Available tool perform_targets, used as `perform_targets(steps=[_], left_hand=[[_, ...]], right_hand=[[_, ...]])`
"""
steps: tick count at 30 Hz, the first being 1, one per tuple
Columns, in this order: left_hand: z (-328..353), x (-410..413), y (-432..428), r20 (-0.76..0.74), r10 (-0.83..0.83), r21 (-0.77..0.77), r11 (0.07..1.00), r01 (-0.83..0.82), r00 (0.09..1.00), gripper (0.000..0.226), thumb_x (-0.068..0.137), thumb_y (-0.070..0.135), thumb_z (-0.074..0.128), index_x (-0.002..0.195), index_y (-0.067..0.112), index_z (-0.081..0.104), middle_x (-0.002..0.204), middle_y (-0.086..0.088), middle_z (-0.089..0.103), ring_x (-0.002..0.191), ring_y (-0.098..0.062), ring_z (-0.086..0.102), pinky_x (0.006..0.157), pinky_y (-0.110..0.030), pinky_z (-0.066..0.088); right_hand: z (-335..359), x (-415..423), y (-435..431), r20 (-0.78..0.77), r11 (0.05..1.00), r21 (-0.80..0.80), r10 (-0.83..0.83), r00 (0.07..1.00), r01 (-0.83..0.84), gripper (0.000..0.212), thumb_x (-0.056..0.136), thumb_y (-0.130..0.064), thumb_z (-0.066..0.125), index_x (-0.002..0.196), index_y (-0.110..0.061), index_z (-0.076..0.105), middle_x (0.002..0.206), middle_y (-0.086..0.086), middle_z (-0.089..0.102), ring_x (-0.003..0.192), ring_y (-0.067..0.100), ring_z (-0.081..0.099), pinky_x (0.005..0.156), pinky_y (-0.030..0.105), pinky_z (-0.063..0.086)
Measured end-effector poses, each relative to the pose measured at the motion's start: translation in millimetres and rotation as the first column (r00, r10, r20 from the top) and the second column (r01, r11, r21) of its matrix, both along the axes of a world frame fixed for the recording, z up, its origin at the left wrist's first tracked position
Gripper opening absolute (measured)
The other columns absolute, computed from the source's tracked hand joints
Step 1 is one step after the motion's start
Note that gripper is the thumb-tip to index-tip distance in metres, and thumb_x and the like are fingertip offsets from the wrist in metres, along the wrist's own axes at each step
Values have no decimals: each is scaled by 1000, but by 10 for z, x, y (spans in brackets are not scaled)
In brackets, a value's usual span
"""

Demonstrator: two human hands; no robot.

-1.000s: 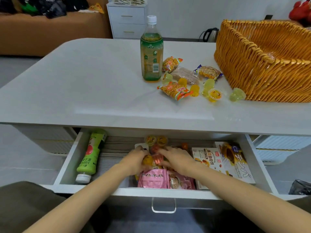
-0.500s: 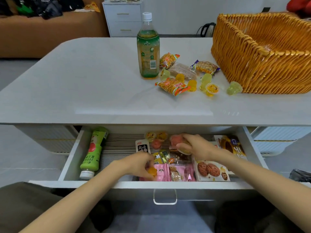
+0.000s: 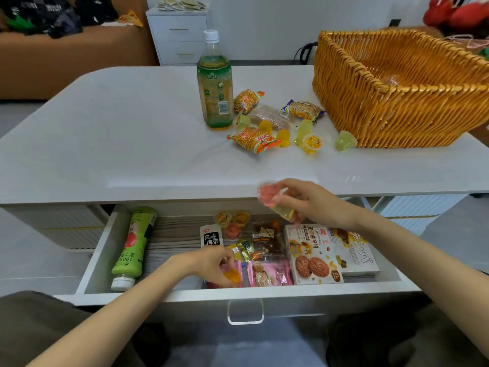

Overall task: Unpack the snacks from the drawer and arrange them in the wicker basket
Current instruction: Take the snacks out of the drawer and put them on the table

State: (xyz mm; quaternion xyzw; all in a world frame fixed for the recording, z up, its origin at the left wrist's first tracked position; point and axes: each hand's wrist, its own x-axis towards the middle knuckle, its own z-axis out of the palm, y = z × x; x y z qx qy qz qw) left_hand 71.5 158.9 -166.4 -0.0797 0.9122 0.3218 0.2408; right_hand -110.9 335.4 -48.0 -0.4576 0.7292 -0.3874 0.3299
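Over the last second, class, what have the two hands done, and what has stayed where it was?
The right hand took hold of a pink jelly cup and a yellow jelly cup and lifted them out of the drawer to the table edge. The left hand stayed low near the drawer's front, pinching an orange jelly cup. The wicker basket, tea bottle and loose snacks on the table did not move.

I'm at home, living room. Low white tabletop [image 3: 119, 128] in front of me, open drawer [image 3: 172, 234] under it. Past the tabletop's far left corner: brown sofa [image 3: 66, 62] with clothes [image 3: 53, 14] dumped on it. Behind the tabletop: small white two-drawer cabinet [image 3: 180, 35] at the wall, what looks like a kettle [image 3: 307, 53]. Far right of the tabletop: red plush toy [image 3: 460, 14].
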Motion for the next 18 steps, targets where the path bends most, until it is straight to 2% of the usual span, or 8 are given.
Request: perform_targets(steps=[3,6,10,13,15,18], left_hand=[[72,47,6,-37,-4,-11,1000,4,999,28,76,31,79,80,22,53,76,9,49,66,-4,42,58,-16,32],[193,76,29,-79,51,11,999,-51,996,31,71,36,81,85,18,60,92,2,56,81,-11,49,67,-21,38],[593,-16,32,-195,200,137,975,-175,960,34,64,43,81,82,25,60,96,4,60,84,-15,58,73,-28,48],[976,-139,85,-228,375,403,877,-264,898,37,69,29,84,92,11,62,96,-1,71,87,-17,69,76,-32,58],[1191,-223,131,-229,518,546,769,-331,824,28,71,22,82,90,14,63,96,-2,73,90,-17,70,76,-30,56],[1409,-401,109,-302,672,594,688,-418,677,24,72,27,80,87,19,63,99,1,70,87,-17,69,65,-22,50]], right_hand=[[76,-85,2,16,997,-36,-68,998,68,27,95,-30,56,120,-20,56,99,6,60,61,19,62,58,33,57],[152,-182,38,-10,991,-61,-123,992,122,30,94,-31,57,122,-21,56,100,5,61,60,21,62,60,34,57],[259,-353,56,-138,971,-115,-225,965,210,27,95,-32,55,121,-22,56,97,0,60,56,15,60,58,33,58],[229,-515,43,-310,961,-101,-276,910,257,33,96,-34,54,125,-18,55,102,2,61,55,19,61,54,30,56],[161,-604,27,-392,955,-73,-294,872,289,35,97,-35,52,126,-16,54,108,5,61,54,19,61,54,30,53],[44,-696,-32,-404,940,-48,-328,854,338,41,95,-38,54,126,-11,54,110,11,64,57,19,58,62,34,50]])
